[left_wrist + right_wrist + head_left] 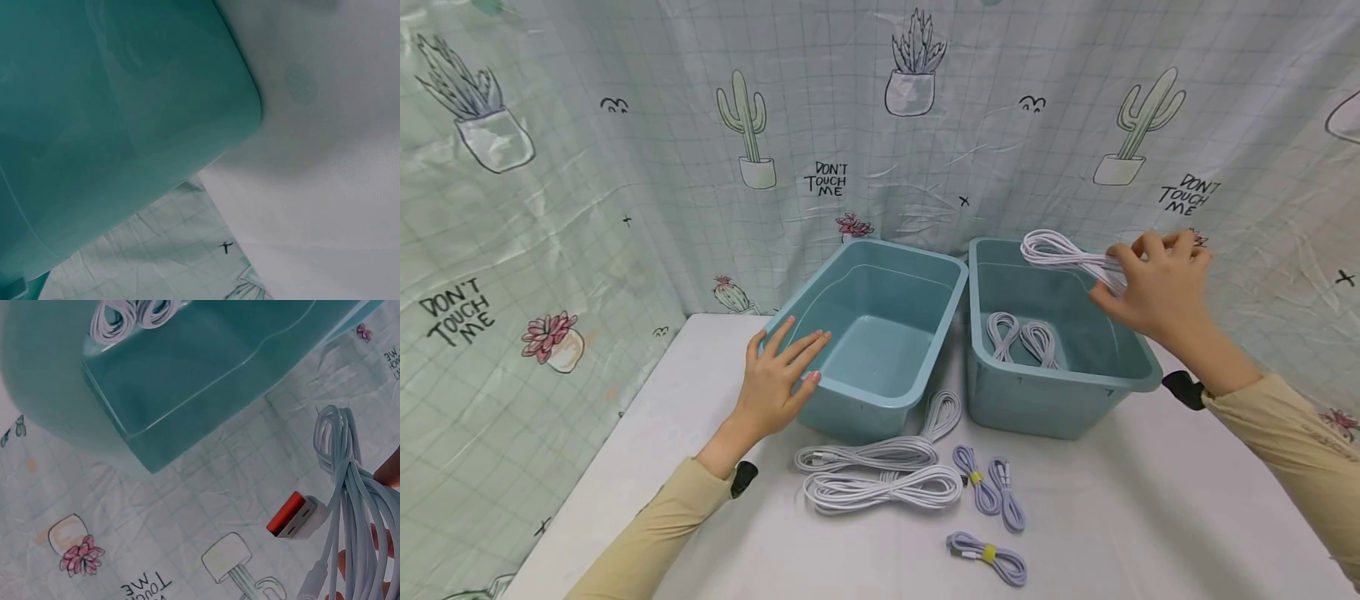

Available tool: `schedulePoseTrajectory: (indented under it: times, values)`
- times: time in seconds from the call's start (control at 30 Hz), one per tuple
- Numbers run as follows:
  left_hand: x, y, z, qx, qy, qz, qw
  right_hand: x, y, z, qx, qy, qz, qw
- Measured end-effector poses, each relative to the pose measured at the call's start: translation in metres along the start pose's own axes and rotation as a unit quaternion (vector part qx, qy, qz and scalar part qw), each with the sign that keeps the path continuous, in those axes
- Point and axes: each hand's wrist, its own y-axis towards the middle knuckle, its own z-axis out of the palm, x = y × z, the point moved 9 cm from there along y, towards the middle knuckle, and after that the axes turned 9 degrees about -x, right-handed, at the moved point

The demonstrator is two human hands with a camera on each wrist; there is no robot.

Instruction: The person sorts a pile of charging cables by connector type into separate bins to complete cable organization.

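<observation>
My right hand [1163,279] grips a bundled white USB cable [1060,250] above the right side of the right blue-green bin [1045,408]. In the right wrist view a plug with an orange inside [292,515] sticks out from the cable's coils. Two coiled white cables [1040,343] lie inside that bin, toward its near left corner. My left hand [775,379], fingers spread, rests at the near left rim of the left blue-green bin [865,400], whose inside shows bare floor. Only the bin's outer wall [137,125] fills the left wrist view, with the hand hidden.
In front of the left bin lie large coiled white cables [883,487]. Smaller lilac cables lie right of them, among them one tied with a yellow band [988,557]. Behind the bins hangs a curtain [880,158] printed with cacti. Both bins stand side by side on a white table [1120,517].
</observation>
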Motion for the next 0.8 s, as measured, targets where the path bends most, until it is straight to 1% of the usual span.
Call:
schedulePoseTrajectory:
  times: [0.23,0.37,0.67,0.8]
  values:
    - [0.0,0.001,-0.001,-0.003,-0.001,0.001,1.0,-0.004,0.007,0.019,0.067,-0.023,0.031,0.997]
    - [0.0,0.0,0.0,-0.002,-0.003,-0.001,1.0,-0.003,0.011,0.029,0.095,-0.025,0.04,0.994]
    - [0.0,0.0,0.0,-0.001,-0.007,-0.002,1.0,0.005,0.018,0.047,0.118,-0.038,0.035,0.992]
    - [-0.001,0.0,0.0,-0.002,-0.007,-0.002,1.0,0.005,0.018,0.054,0.13,-0.04,0.04,0.99]
